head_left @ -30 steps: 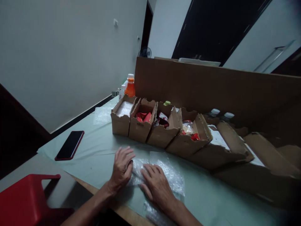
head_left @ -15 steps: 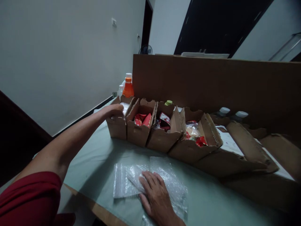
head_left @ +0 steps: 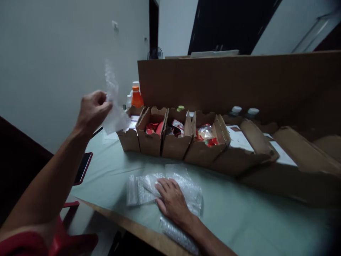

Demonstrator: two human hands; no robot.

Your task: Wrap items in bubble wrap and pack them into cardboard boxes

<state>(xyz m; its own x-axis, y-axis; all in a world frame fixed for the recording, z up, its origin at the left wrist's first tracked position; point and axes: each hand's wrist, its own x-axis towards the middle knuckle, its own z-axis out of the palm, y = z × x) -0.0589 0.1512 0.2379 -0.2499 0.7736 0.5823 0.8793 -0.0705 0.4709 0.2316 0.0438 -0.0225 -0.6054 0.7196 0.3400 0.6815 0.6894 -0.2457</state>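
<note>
My left hand [head_left: 93, 108] is raised over the table's left side, its fingers closed on a clear bubble wrap bag [head_left: 114, 113] that hangs beside the leftmost cardboard bin [head_left: 129, 140]. Motion slightly blurs the bag's upper end. My right hand [head_left: 172, 199] lies flat on bubble wrap sheets [head_left: 186, 181] spread on the green tablecloth, its fingers stretched out. A rolled piece of bubble wrap [head_left: 178, 234] sits under my right wrist near the table's front edge.
Cardboard bins run in a row; one holds red packets [head_left: 154, 128], another clear and red packages [head_left: 206, 133]. Behind them stand an orange bottle [head_left: 137, 99], white-capped bottles [head_left: 252, 113] and a tall cardboard panel [head_left: 226, 85]. A phone [head_left: 84, 169] lies at the table's left edge.
My left hand has come up and left out of the leftmost bin, carrying a bubble wrap bag. My right hand stays on the sheets. The view has shifted, bringing the phone into sight.
</note>
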